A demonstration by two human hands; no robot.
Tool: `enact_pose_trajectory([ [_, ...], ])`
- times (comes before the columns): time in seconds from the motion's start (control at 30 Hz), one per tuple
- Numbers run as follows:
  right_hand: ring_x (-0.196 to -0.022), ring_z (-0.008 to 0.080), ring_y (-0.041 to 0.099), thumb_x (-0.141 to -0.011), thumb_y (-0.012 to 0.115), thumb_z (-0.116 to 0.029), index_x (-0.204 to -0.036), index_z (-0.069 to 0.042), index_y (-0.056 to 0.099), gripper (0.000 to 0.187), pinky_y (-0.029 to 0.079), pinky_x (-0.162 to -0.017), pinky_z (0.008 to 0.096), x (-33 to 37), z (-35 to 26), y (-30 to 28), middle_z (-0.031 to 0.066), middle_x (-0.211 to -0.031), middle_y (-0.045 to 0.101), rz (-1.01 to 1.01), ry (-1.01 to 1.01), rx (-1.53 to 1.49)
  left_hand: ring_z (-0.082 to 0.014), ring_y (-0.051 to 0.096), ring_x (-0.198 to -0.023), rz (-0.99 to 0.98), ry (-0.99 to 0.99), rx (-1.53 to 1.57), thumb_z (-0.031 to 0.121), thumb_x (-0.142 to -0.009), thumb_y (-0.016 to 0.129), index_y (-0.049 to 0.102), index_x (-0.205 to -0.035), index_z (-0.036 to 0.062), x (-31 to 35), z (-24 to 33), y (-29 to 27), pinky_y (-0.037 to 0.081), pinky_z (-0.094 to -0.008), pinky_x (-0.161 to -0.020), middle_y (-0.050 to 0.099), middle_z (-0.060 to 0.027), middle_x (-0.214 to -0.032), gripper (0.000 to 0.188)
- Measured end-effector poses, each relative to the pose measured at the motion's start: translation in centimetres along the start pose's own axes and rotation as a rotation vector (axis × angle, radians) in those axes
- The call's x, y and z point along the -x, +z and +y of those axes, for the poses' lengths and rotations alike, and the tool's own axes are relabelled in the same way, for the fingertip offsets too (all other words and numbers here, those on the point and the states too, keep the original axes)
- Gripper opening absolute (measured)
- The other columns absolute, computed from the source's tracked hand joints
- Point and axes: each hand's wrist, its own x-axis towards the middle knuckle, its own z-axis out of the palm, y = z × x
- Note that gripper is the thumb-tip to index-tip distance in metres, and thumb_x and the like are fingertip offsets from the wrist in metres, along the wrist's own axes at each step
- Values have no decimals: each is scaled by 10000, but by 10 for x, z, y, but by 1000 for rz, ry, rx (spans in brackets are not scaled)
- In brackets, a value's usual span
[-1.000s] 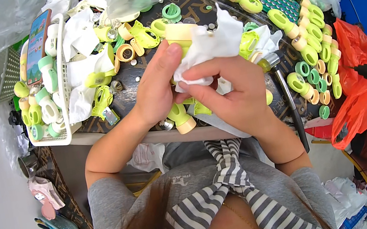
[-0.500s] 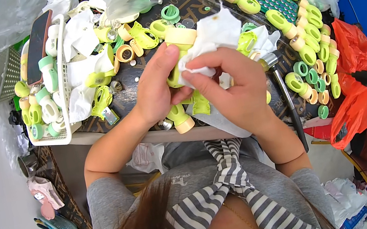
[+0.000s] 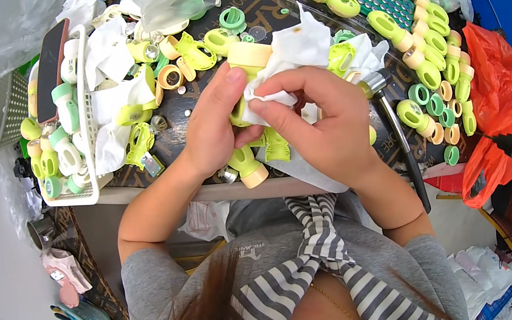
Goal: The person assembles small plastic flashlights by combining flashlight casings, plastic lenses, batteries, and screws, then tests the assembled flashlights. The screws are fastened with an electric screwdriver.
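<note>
My left hand (image 3: 216, 122) is closed round a yellow-green, torch-shaped plastic piece (image 3: 249, 55) with a broad peach head, held upright above the table edge. With thumb and fingers pinched, my right hand (image 3: 324, 117) presses a white cloth (image 3: 299, 42) against its side. The cloth hides much of the body, and one corner sticks up with a small brown spot. Just below my hands lie a similar torch-shaped piece (image 3: 246, 167) and an open green half shell (image 3: 276, 146).
A white basket (image 3: 90, 114) of torch-shaped pieces, with a phone (image 3: 54, 71) on top, stands left. Rows of such pieces and loose rings (image 3: 419, 93) fill the right, near a hammer (image 3: 396, 128). A red bag (image 3: 491, 77) hangs beyond. Another person's arm shows at far right.
My two hands, the torch-shaped piece and the cloth have shifted very slightly left. The grip stays the same. At far right, the other person and a green-handled thing have moved.
</note>
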Motion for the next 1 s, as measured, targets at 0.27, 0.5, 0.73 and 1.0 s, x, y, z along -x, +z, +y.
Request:
enact_pose_trajectory([
  [0.27,-538,68,495,-675,660,-42,-783,-37,615,117,391,-476,184,3,-1,2,30,-707,587,-41,28,4,-27,434,-543,-60,38,9,350,-867,337,419,-1087,62,-4,-2,-4,299,-147,-387,520,-18,-827,372],
  [0.5,-505,68,490,-682,651,-61,-782,-37,611,110,388,-454,194,0,1,1,29,-670,569,-43,26,23,-34,434,-518,10,40,16,363,-871,335,414,-1089,62,-4,-1,0,309,-149,-396,513,-11,-806,380],
  [0.73,-498,44,447,-695,648,-73,-789,-26,587,121,359,-450,175,-5,9,-2,1,-650,533,42,80,-145,-43,373,-467,-38,-34,66,368,-874,320,394,-1068,66,1,4,4,284,-156,-385,456,-11,-736,367],
  [1.0,-711,39,487,-735,622,-23,-890,-14,535,178,366,-605,154,-8,1,-13,12,-829,543,229,67,-406,-91,304,-352,-243,14,339,254,-841,359,393,-965,50,3,9,-1,264,-213,-371,427,-68,-565,240],
])
